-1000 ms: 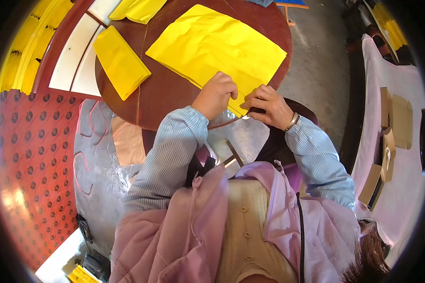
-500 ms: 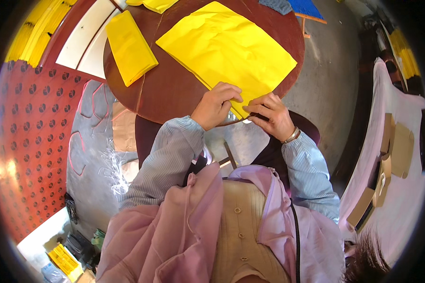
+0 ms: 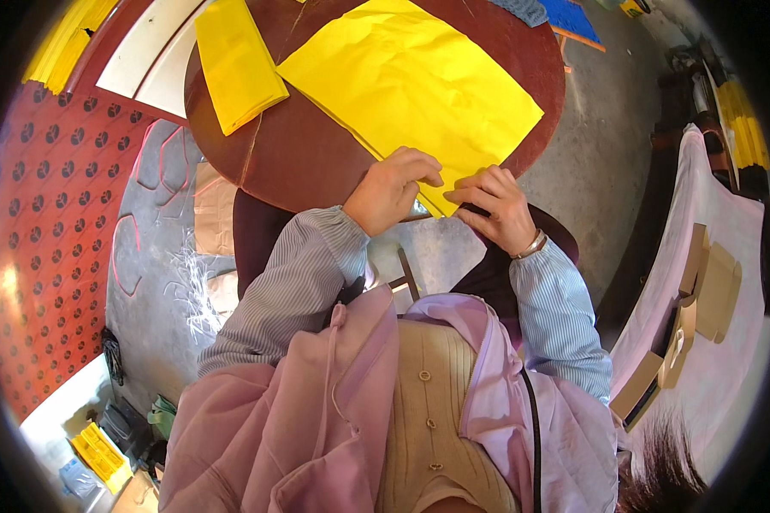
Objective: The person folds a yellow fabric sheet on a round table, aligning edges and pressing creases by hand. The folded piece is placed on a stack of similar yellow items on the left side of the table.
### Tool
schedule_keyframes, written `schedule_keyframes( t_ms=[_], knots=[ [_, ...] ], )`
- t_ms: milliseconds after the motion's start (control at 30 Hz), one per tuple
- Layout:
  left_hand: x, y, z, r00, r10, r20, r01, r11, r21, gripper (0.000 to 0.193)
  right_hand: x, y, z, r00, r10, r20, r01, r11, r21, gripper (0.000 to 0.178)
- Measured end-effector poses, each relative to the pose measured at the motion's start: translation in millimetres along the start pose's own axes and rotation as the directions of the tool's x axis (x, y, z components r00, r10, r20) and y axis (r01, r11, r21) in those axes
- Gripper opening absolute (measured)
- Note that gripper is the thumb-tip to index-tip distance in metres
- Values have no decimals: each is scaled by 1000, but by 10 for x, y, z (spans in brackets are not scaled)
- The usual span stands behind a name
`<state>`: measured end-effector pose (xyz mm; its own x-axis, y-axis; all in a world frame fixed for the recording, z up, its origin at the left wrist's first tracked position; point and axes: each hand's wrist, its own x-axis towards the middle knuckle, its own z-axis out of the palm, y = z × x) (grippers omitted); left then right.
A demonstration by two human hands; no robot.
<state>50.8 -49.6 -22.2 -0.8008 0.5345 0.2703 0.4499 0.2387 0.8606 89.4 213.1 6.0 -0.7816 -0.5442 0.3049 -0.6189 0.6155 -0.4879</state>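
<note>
A large yellow sheet (image 3: pixel 432 81) of thin, slightly creased material lies flat on the round brown table (image 3: pixel 316 162). Several layers show along its left edge, and its near corner juts past the table's rim. My left hand (image 3: pixel 393 188) has curled fingers on the near left edge of the sheet. At the same corner, my right hand (image 3: pixel 496 207) pinches the edge between thumb and fingers. A watch or bracelet sits on the right wrist. Whether the sheet is paper or cloth I cannot tell.
A folded yellow bundle (image 3: pixel 238 68) lies at the table's left. A grey-blue cloth (image 3: pixel 522 10) and a blue-topped stool (image 3: pixel 573 24) are at the far right. Opened cardboard boxes (image 3: pixel 714 295) rest on a pink-covered surface at right. White strands (image 3: pixel 195 295) litter the floor at left.
The view has shifted slightly, so the table sits a little higher in the picture. Both hands keep their places on the sheet's near corner.
</note>
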Motion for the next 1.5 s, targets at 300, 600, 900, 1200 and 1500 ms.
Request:
schedule_keyframes(
  t_ms=[300,600,900,1200,1500],
  knots=[
    [231,-71,-92,999,-48,21,49,998,-45,30,134,121,44,988,141,-67,-122,965,234,16],
    [185,-55,-143,997,-30,73,29,999,16,18,142,91,153,936,320,-149,-236,881,409,15],
    [246,-82,19,989,-100,-106,100,995,-3,14,-9,-122,326,874,413,-256,-345,898,273,33],
    [285,-80,66,971,-188,-146,173,979,-109,14,-87,-230,435,856,263,-446,-243,965,102,33],
    [286,-114,12,986,-120,-119,107,989,-105,12,-40,-271,378,899,206,-386,-213,977,26,19]
  ],
)
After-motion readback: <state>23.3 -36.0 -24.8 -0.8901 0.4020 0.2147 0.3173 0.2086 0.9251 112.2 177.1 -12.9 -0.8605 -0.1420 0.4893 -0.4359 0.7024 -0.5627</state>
